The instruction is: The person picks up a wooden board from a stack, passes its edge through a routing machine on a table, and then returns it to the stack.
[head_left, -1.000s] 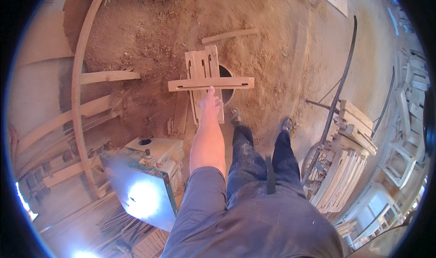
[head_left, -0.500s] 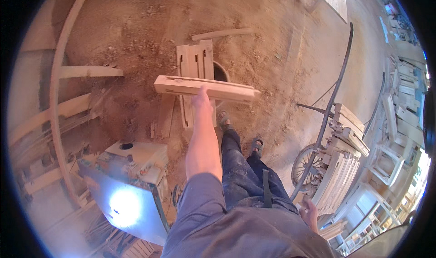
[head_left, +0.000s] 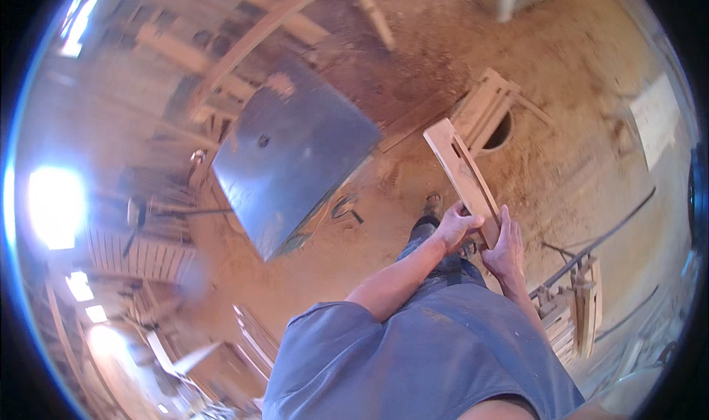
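A pale wooden beam with a slot cut near its far end [head_left: 459,167] is held in front of my body, its far end pointing up and to the left. My left hand [head_left: 459,226] grips the near part of the beam from the left, fingers closed on it. Against its near end on the right, my right hand [head_left: 507,251] is closed too, with the thumb side along the wood. Beyond the beam, more slotted wooden pieces [head_left: 487,102] lie side by side over a round bucket-like container [head_left: 501,133].
A machine with a flat metal table top [head_left: 295,147] stands to my left. On my right a cart with a long dark handle [head_left: 602,239] carries stacked wood pieces [head_left: 583,309]. Long timber [head_left: 266,32] spans the far left. Wood dust covers the floor [head_left: 347,272].
My view has turned left, toward the metal-topped machine. The beam has come closer and swung from crosswise to pointing away. My right hand has come up and taken hold of it too.
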### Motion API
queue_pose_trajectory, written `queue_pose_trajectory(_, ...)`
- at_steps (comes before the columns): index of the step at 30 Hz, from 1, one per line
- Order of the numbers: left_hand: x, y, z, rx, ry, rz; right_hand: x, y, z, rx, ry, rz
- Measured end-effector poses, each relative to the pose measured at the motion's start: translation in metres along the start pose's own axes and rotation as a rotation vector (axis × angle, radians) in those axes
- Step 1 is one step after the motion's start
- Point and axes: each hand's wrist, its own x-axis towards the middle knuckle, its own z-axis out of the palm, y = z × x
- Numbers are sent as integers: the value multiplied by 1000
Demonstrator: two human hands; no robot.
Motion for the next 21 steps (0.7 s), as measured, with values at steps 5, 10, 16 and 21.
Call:
queue_pose_trajectory(5, -85, -4, -96, -175, 141, 45, -31, -72, 59, 19, -162, -243)
queue_pose_trajectory(10, -131, 65, -200, -167, 271, 251, 23, -177, 142, -35, -182, -358)
queue_pose_trajectory(16, -232, 175, -372, 458, 480, 390, 128, -339, 275, -306, -58, -322)
queue_pose_trajectory(21, -302, 273, -461, 768, 717, 799, 115, -466, 412, -268, -320, -840)
